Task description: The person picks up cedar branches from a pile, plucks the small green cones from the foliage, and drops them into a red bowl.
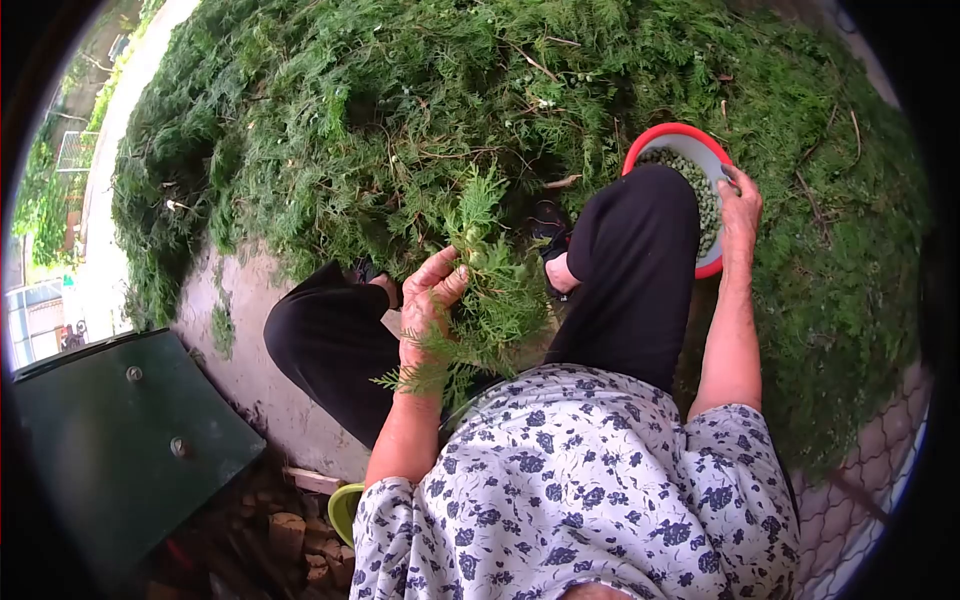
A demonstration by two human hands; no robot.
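Note:
My left hand (pixel 428 300) is closed on the stem of a green conifer sprig (pixel 495 300), whose flat, scaly foliage spreads over my lap. A few pale green cones (pixel 472 240) show on the sprig near my fingertips. At the right, my right hand (pixel 740 205) is over the edge of a round bowl (pixel 668 132) with a red rim and a light inside. Its thumb and fingers look slightly apart, with nothing visible between them. Many small green cones (pixel 708 205) lie in the bowl. My right knee hides the bowl's left part.
A large heap of cut conifer branches (pixel 350 110) spreads in front of me and to the right. Left of me stands a dark green metal panel (pixel 130 440) with two knobs. Below it are firewood pieces (pixel 287 535) and a yellow-green container (pixel 343 512). Concrete floor (pixel 235 300) shows between.

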